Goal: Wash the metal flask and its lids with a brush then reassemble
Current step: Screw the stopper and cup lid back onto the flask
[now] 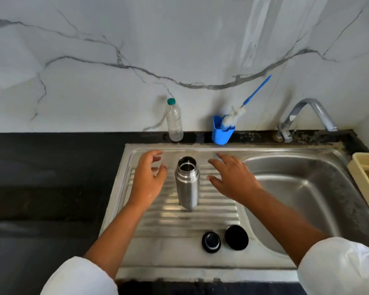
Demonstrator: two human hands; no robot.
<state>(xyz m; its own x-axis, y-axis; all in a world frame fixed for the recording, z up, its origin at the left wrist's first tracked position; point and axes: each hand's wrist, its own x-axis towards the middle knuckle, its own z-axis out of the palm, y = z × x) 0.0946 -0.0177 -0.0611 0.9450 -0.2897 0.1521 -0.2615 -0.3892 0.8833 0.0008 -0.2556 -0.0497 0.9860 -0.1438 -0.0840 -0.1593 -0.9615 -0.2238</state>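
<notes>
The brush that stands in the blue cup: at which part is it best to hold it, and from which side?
Probably the blue handle of the brush. It sticks up free and leans right, out of the blue cup, while the white bristles sit in the cup. Come from above right with the right hand, which is nearer.

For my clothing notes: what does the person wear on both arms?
A white left sleeve and a white right sleeve, both ending near the elbow. The left forearm and right forearm are bare. No gloves, watch or rings show.
</notes>
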